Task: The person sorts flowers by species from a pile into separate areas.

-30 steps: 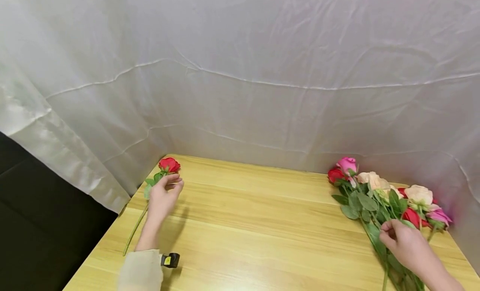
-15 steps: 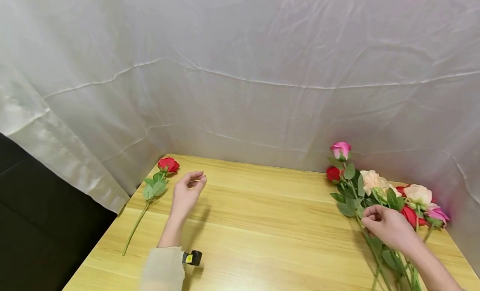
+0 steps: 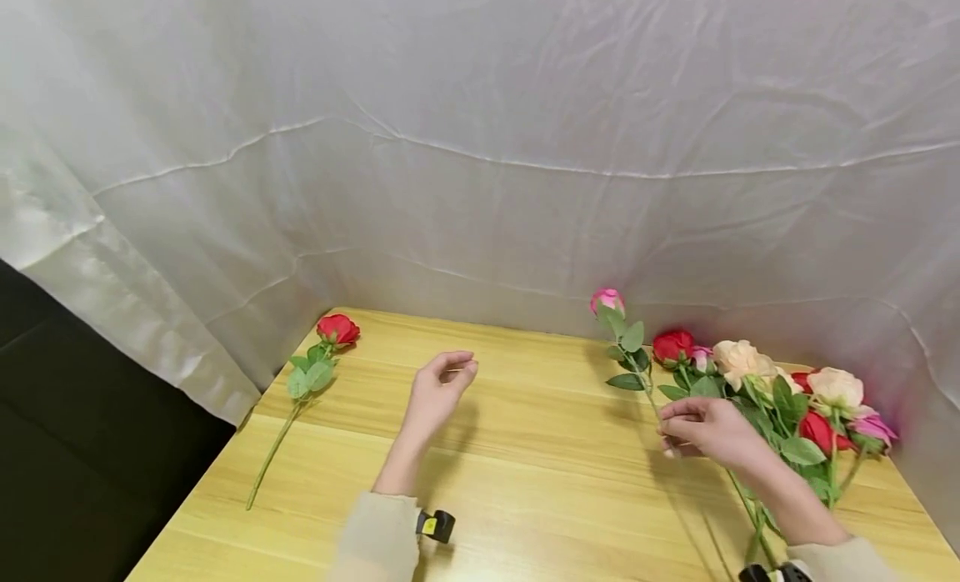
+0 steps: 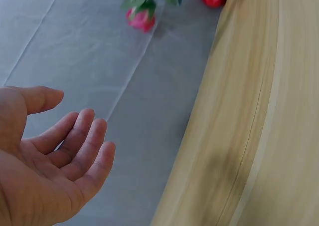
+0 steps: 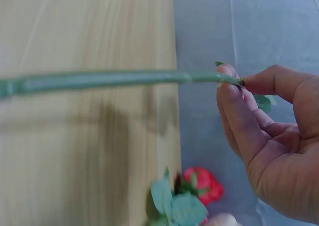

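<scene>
My right hand [image 3: 701, 432] pinches the green stem [image 5: 124, 79] of a pink rose [image 3: 607, 301] between thumb and fingertips. The rose is raised over the table, bloom pointing toward the back curtain, with leaves just beyond the fingers. My left hand [image 3: 442, 390] hovers over the middle of the table, fingers loosely bent with nothing between them; in the left wrist view its palm [image 4: 45, 186] shows bare. At the far left a single red rose [image 3: 337, 330] lies on the wood, its stem running toward the front.
A pile of red, cream and pink roses [image 3: 750, 365] lies at the right side of the table [image 3: 525, 482], beneath my right forearm. A pale satin curtain [image 3: 480, 190] hangs along the back edge. Dark space [image 3: 97, 432] lies past the left edge.
The right hand has lifted the pink rose off the pile and carried it left. The left hand has moved right, away from the red rose, which stays in place.
</scene>
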`<state>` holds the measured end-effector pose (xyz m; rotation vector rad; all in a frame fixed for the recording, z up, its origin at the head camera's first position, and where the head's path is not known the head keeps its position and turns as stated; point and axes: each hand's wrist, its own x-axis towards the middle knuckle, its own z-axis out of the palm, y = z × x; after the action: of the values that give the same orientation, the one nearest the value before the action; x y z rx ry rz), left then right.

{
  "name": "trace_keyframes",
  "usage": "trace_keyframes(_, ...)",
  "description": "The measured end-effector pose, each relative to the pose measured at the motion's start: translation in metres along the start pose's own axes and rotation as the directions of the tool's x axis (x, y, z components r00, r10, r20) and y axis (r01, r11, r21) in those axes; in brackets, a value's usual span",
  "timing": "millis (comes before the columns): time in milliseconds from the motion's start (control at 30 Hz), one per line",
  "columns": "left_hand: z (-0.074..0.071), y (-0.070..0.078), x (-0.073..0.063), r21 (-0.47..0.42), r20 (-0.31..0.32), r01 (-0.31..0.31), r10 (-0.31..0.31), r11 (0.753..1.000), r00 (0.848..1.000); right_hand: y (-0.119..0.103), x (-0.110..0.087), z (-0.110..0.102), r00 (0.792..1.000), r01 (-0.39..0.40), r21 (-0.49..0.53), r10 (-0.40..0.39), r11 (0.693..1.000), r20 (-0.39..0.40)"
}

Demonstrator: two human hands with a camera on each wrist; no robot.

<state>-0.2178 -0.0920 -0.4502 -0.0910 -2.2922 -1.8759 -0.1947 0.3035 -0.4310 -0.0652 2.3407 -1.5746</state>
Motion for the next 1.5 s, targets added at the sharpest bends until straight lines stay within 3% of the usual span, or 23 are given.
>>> trace_keyframes(300, 0.041, 0.001, -0.008, -0.131, 0.142, 0.053, -0.034, 0.99, 0.989, -0.002, 0.015, 0.039, 0.998, 0.056, 0.185, -0.055, 0.981, -0.011)
trace_keyframes(467, 0.061, 0.003, -0.013, -0.133, 0.209, 0.09, -0.061, 0.987, 0.976, -0.003, 0.021, 0.057, 0.998, 0.062, 0.306, -0.054, 0.95, -0.034)
trace_keyframes(700, 0.085, 0.003, -0.021, -0.078, 0.271, 0.1, -0.076, 0.992, 0.96, -0.005, 0.028, 0.077, 0.994, 0.101, 0.365, -0.08, 0.925, -0.071)
trace_keyframes(900, 0.093, 0.003, -0.027, -0.029, 0.326, 0.139, -0.122, 0.99, 0.937, -0.004, 0.034, 0.088, 0.992, 0.096, 0.394, -0.054, 0.914, -0.116)
trace_keyframes(1133, 0.094, 0.0, -0.031, -0.004, 0.416, 0.207, -0.187, 0.978, 0.89, -0.006, 0.037, 0.096, 0.987, 0.111, 0.414, -0.051, 0.904, -0.153)
trace_keyframes(1300, 0.096, 0.002, -0.032, 0.008, 0.431, 0.233, -0.214, 0.972, 0.877, -0.009, 0.038, 0.101, 0.982, 0.13, 0.402, -0.061, 0.906, -0.181)
trace_keyframes(1500, 0.097, 0.003, -0.031, 0.038, 0.432, 0.228, -0.222, 0.973, 0.874, -0.014, 0.041, 0.106, 0.982, 0.131, 0.397, -0.064, 0.908, -0.177)
